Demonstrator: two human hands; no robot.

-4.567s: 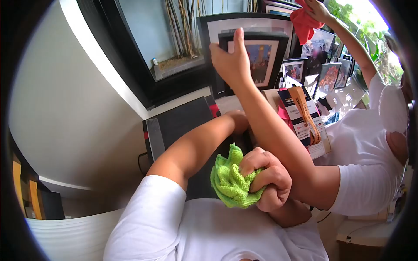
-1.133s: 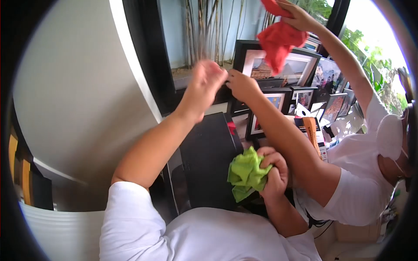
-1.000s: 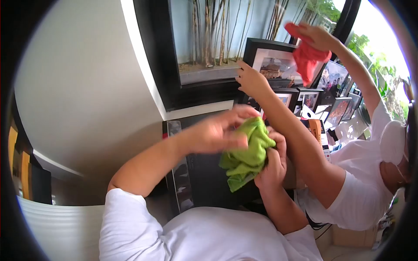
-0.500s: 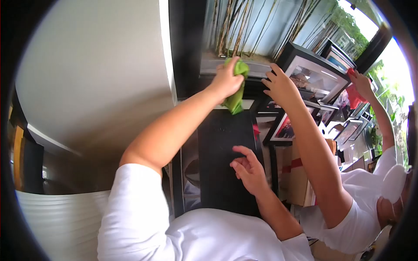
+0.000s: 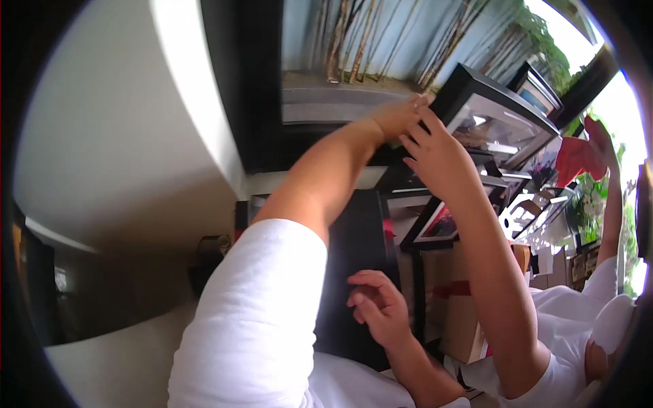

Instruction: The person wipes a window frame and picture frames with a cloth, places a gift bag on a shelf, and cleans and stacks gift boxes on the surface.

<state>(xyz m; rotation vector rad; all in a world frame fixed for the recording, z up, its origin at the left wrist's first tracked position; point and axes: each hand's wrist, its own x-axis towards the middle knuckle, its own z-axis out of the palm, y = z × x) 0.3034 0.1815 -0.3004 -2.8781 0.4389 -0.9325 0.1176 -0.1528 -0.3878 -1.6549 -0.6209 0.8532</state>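
My left hand (image 5: 400, 121), blurred, is stretched out along the window ledge, closed on a green cloth (image 5: 394, 143). Only a scrap of the cloth shows below the hand. Right beside it, overlapping in view, is a co-worker's hand (image 5: 434, 153) with its fingers spread. My right hand (image 5: 382, 309) hovers over the dark surface (image 5: 350, 231), loosely curled with thumb and fingers apart and nothing in it. The window glass (image 5: 381, 41) rises behind the ledge, with thin stems beyond it.
Black picture frames (image 5: 507, 112) lean in a cluster to the right. A cardboard box (image 5: 462, 326) stands below them. The co-worker in white holds up a red cloth (image 5: 578, 160) at far right. A pale wall (image 5: 102, 122) fills the left.
My left hand has swept right along the ledge with the green cloth, up to the co-worker's hand. My view has shifted. The co-worker's red cloth has moved right and down.
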